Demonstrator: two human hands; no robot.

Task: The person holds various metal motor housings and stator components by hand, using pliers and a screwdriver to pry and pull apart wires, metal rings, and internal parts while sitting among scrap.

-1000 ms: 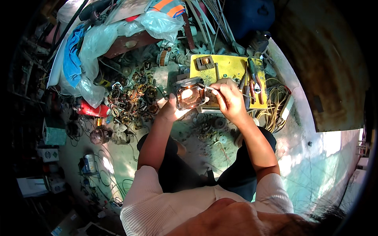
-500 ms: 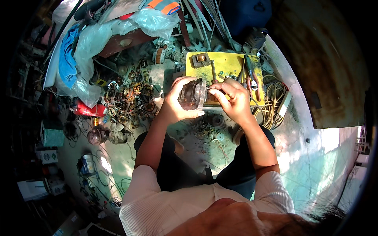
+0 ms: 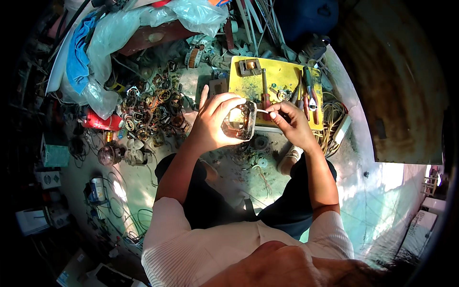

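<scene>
My left hand (image 3: pixel 213 119) is wrapped around a squarish metal motor stator (image 3: pixel 251 125) with a hollow middle, holding it in the air in front of the yellow board. Light falls on the bare inside of the stator. A thin pale wire (image 3: pixel 262 111) runs from its right side. The thumb and fingers of my right hand (image 3: pixel 295 126) pinch the wire's outer end. Just beyond the hands, a screwdriver (image 3: pixel 266 93) with a reddish handle lies on the board.
The yellow board (image 3: pixel 284 71) carries a small coil with a metal core (image 3: pixel 249 67), pliers (image 3: pixel 313 103) and other tools. At left lies a heap of old stators and windings (image 3: pixel 155 103). Coiled cable (image 3: pixel 337 117) and a white power strip (image 3: pixel 342 128) are at right.
The stator has been tilted so its hollow middle shows more. My right hand has drawn away to the right, and a longer piece of wire shows between the hands.
</scene>
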